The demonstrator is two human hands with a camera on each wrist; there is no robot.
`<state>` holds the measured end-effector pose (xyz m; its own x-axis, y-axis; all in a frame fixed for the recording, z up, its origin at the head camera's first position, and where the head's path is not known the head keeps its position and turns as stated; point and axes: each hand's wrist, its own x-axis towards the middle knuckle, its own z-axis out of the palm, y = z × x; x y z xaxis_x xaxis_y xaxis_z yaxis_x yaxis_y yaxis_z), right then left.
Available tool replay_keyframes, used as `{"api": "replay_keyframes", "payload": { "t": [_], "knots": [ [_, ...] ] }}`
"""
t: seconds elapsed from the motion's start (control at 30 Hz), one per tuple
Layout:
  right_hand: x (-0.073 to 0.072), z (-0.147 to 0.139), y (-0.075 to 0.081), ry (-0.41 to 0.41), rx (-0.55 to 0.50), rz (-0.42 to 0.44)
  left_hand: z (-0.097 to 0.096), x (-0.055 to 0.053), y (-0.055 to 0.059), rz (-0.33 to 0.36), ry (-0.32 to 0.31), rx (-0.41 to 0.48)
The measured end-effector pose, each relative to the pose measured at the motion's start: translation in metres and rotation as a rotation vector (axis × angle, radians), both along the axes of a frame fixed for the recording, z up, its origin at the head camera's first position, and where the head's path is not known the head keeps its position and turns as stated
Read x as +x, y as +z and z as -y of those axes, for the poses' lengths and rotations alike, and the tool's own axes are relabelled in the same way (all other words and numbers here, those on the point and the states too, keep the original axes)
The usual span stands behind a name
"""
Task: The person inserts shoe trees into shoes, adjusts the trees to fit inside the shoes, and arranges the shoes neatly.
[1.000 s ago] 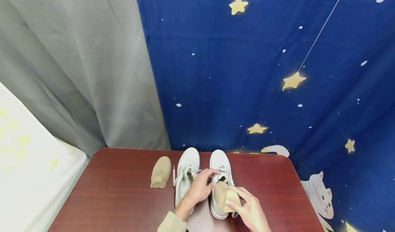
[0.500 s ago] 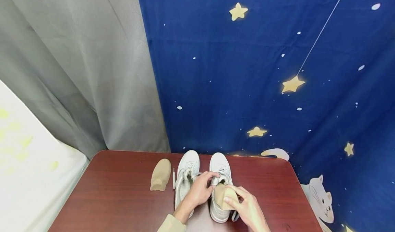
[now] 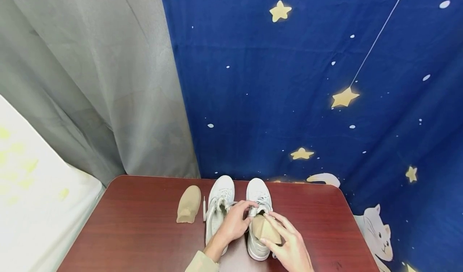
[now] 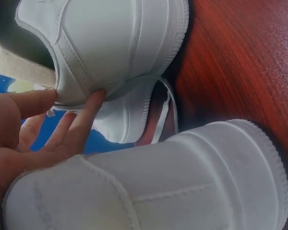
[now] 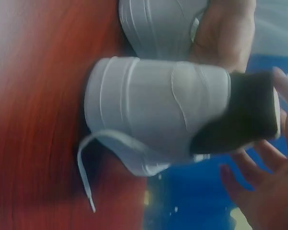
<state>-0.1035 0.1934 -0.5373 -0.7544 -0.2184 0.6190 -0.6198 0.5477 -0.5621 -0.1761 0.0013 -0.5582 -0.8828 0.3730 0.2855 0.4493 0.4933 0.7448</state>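
A pair of white lace-up sneakers stands side by side, the left sneaker [image 3: 221,188] and the right sneaker [image 3: 259,188]. From the right sneaker's opening sticks a beige shoe insert [image 3: 271,232], its front part inside the shoe. The right hand [image 3: 289,246] holds the insert's raised end, thumb at the near edge and fingers at the far edge. Between the sneakers, the left hand [image 3: 235,223] touches the right sneaker's inner side with thumb and fingertips. In the left wrist view, a fingertip [image 4: 98,96] presses below the collar. A second beige insert [image 3: 189,203] lies left of the pair.
The sneakers stand near the far edge of the reddish-brown table [image 3: 144,223]. A loose lace [image 5: 86,177] trails beside the right sneaker. Behind the table hang a grey curtain [image 3: 152,123] and a blue star-print curtain [image 3: 253,123]. White fabric [image 3: 47,191] lies at the left.
The insert has gone a little deeper into the right sneaker. The right hand's fingers have spread wider across its raised end. The left hand stays against the sneaker.
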Motion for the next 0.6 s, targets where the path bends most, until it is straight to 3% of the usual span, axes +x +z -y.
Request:
{"api": "replay_keyframes", "payload": {
  "t": [0.17, 0.3, 0.43, 0.6],
  "knots": [
    [0.0016, -0.0078, 0.0022, 0.101, 0.026, 0.115, 0.0002, -0.0002, -0.0007, 0.001, 0.009, -0.001],
    [-0.0002, -0.0088, 0.0008, 0.106, 0.020, 0.187, -0.0002, -0.0012, -0.0010, -0.011, 0.009, 0.002],
    [-0.0022, -0.0081, -0.0011, 0.091, 0.017, 0.212, -0.0008, -0.0017, 0.0000, -0.006, 0.005, 0.004],
    [-0.0022, -0.0097, -0.0017, 0.165, -0.026, 0.224, -0.0009, -0.0009, -0.0001, 0.001, 0.005, 0.001]
  ]
}}
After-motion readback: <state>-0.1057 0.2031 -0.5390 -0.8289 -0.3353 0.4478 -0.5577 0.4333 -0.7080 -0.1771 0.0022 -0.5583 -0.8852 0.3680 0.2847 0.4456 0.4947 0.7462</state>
